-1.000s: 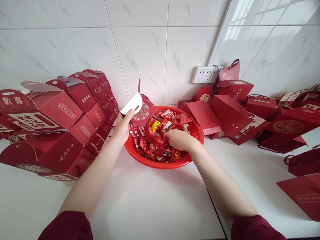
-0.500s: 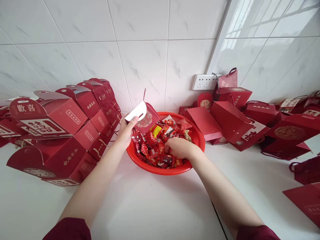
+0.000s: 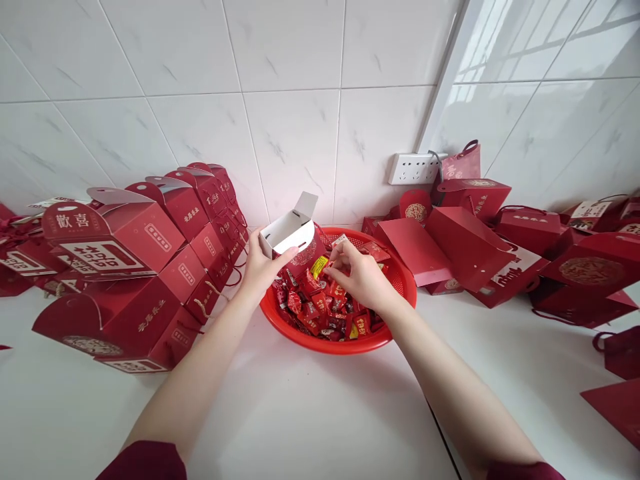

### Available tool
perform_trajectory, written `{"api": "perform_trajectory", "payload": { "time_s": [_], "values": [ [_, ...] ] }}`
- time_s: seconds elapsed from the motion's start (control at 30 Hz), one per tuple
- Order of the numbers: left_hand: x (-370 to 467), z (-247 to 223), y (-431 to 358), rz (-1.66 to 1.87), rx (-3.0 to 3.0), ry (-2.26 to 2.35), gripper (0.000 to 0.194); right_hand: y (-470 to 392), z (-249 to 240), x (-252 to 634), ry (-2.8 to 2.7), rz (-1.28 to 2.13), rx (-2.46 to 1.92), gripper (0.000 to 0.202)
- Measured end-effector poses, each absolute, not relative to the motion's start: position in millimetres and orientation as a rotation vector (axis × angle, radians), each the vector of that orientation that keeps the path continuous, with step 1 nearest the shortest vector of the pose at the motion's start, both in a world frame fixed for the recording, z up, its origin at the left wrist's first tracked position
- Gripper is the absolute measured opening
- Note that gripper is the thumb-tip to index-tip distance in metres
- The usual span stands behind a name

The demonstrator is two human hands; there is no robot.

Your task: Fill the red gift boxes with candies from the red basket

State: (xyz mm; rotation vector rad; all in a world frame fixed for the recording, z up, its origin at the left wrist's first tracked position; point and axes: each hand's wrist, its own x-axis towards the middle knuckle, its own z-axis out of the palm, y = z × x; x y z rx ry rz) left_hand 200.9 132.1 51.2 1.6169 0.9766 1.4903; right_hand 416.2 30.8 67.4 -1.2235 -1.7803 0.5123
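Note:
My left hand (image 3: 260, 263) grips a small red gift box (image 3: 295, 237) with a white inside, its top flaps up, tilted over the left rim of a round red basket (image 3: 395, 330). The basket is heaped with red-wrapped candies (image 3: 325, 310). Just above that heap, my right hand (image 3: 357, 273) pinches a red candy (image 3: 333, 267) between its fingertips, close to the box's mouth.
Stacked red gift boxes (image 3: 135, 267) lie along the wall at the left. More red boxes and paper bags (image 3: 465, 247) are scattered at the right, under a white wall socket (image 3: 413, 168). The white counter (image 3: 300, 413) runs toward me, with a seam at the lower right.
My right hand rose out of the candy heap with a candy pinched in its fingers. My left hand turned the box so that its mouth shows. The view tilted down slightly.

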Motion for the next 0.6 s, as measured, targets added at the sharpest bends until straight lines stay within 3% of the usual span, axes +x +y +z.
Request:
{"api": "perform_trajectory", "payload": {
  "time_s": [0.1, 0.33, 0.6],
  "values": [
    [200.6, 56.1, 124.5, 1.478, 1.807, 1.140, 0.094, 30.7, 68.1, 415.4, -1.768, 0.501, -1.301, 0.012],
    [202.7, 63.5, 113.3, 1.339, 1.949, 1.113, 0.095, 31.7, 65.7, 418.7, -1.734, 0.584, -1.314, 0.020],
    [203.4, 54.2, 125.2, 1.319, 1.650, 1.072, 0.078, 35.4, 64.9, 420.4, -1.839, 0.398, -1.378, 0.013]
  ]
}}
